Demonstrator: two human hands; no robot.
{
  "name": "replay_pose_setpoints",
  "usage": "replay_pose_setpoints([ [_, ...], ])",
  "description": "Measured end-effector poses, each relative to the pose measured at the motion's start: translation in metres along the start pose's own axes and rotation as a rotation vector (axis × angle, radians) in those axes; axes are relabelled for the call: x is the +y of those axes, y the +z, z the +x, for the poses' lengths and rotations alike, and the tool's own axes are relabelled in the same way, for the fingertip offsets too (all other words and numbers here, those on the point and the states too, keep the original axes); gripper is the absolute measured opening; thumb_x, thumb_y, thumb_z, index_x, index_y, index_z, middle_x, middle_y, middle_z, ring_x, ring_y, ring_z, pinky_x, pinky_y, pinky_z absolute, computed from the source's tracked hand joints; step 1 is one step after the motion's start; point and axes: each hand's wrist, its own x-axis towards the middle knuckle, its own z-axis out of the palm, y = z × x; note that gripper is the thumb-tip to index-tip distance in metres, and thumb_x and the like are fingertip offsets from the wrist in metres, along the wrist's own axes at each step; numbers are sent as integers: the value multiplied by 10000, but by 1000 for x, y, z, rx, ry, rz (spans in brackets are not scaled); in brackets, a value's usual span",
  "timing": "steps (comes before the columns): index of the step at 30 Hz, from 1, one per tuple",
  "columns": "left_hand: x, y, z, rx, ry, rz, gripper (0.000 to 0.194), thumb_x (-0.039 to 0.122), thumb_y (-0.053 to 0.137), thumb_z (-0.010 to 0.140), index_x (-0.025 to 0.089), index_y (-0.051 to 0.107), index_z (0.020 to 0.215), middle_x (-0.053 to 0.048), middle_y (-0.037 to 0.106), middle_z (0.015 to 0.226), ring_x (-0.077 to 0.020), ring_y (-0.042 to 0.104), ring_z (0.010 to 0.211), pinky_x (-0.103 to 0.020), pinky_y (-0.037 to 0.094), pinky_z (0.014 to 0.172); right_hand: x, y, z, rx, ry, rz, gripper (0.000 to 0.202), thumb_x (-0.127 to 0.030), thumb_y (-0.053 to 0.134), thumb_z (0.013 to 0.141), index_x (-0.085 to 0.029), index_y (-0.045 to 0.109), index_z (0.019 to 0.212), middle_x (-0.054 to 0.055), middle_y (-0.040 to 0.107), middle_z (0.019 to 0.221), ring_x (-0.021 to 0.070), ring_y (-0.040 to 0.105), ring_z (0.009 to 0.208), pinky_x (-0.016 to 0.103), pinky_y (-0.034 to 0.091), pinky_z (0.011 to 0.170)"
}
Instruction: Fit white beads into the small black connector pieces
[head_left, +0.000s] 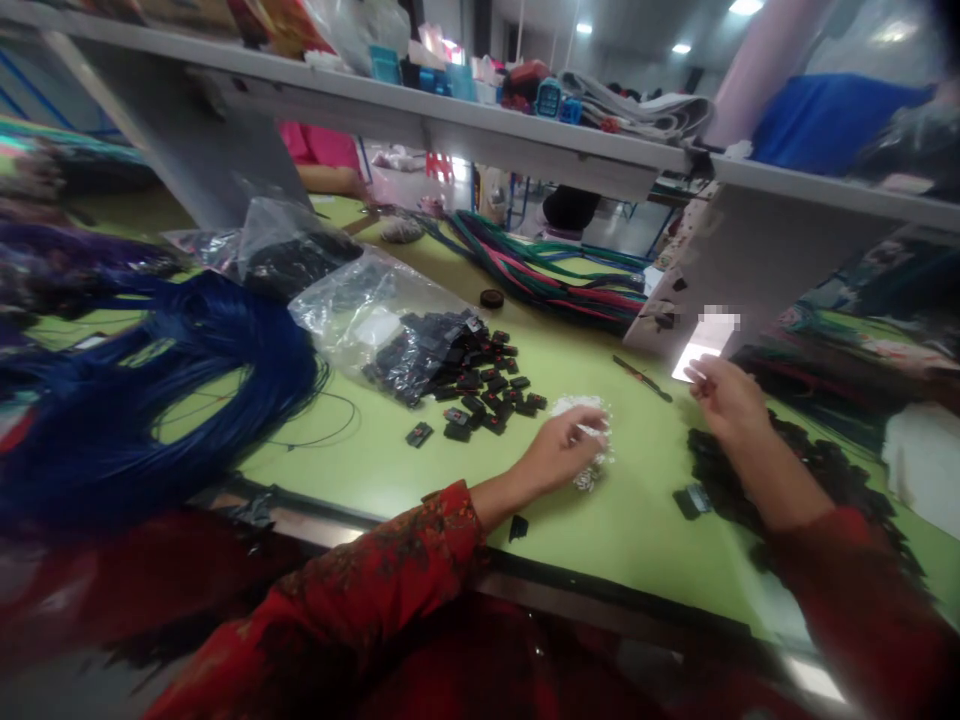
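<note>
My left hand (561, 452) is low over a small pile of tiny white pieces (586, 482). Its fingers are curved, with a gap between thumb and forefinger through which the white pieces show; I see nothing held there. Farther right, my right hand (729, 400) is raised off the table, its fingers closed at the lower edge of a bright white card-like piece (696, 362). Glare and blurring hide what is on that piece. Black plastic connector housings (480, 395) lie loose left of the white pile, spilling from a clear plastic bag (360, 300).
A thick coil of blue wire (247, 350) fills the left. Bundled coloured wires (525, 270) lie at the back. A dark slim tool (642, 378) rests between the hands. More black parts (810, 460) are heaped under my right forearm. A loaded shelf (450, 110) spans above.
</note>
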Motion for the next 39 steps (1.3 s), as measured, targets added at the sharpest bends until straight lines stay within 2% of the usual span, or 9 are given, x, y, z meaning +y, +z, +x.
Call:
replay_pose_setpoints([
  [3,8,-11,-29,-270,227,445,239,188,569,906,174,717,1093,-95,728,1034,-209,658,911,-362,519,845,27,16,-62,-217,125,22,170,-288,838,777,-197,755,895,38,744,981,121,693,760,177,501,536],
  [5,13,-26,-46,-281,279,700,237,168,540,918,175,718,1074,-99,722,1018,-233,649,950,-376,517,854,44,23,-96,-363,199,17,281,-352,884,708,-201,781,921,55,761,1006,132,690,782,193,517,570],
  [7,17,-45,-54,-173,285,899,255,135,515,911,156,712,1071,-118,704,1030,-254,631,984,-385,513,847,57,28,-116,-364,185,-10,352,-400,896,678,-193,787,940,56,760,902,133,666,750,207,504,580],
  [11,19,-80,-38,98,294,1204,315,138,546,895,121,694,1173,-160,652,1161,-289,579,1052,-434,482,898,65,34,-118,-304,151,-45,401,-418,902,642,-183,778,943,45,745,800,138,645,719,228,468,587],
  [18,5,-97,16,-11,159,1373,244,190,612,865,170,782,1040,-151,612,1150,-331,489,1112,-471,405,921,71,28,-114,-244,125,-90,369,-401,870,668,-193,765,954,39,744,806,154,661,757,259,472,648],
  [24,9,-100,16,9,113,1163,192,162,606,867,130,764,972,-157,647,1108,-318,526,1099,-469,392,940,70,25,-123,-280,-23,-150,246,-382,795,797,-211,746,967,58,752,939,172,674,814,321,538,740],
  [31,21,-66,-31,-260,-84,86,232,357,658,908,149,681,1009,-47,680,885,-152,613,759,-316,487,739,45,38,-157,-712,-516,-278,431,-242,704,917,-292,655,1342,93,660,1316,203,687,995,367,587,811],
  [34,19,-54,-43,-193,-182,-86,275,372,732,861,142,686,1004,-25,668,823,-121,602,685,-286,473,693,41,38,-163,-749,-671,-340,317,-225,683,941,-294,721,1249,77,719,1174,217,690,977,390,589,823],
  [39,15,-35,-48,47,-277,-308,353,331,864,738,152,710,1001,-30,706,840,-112,610,689,-276,470,689,44,37,-170,-587,-676,-383,193,-285,768,880,-279,754,1073,52,742,941,219,680,806,407,585,765],
])
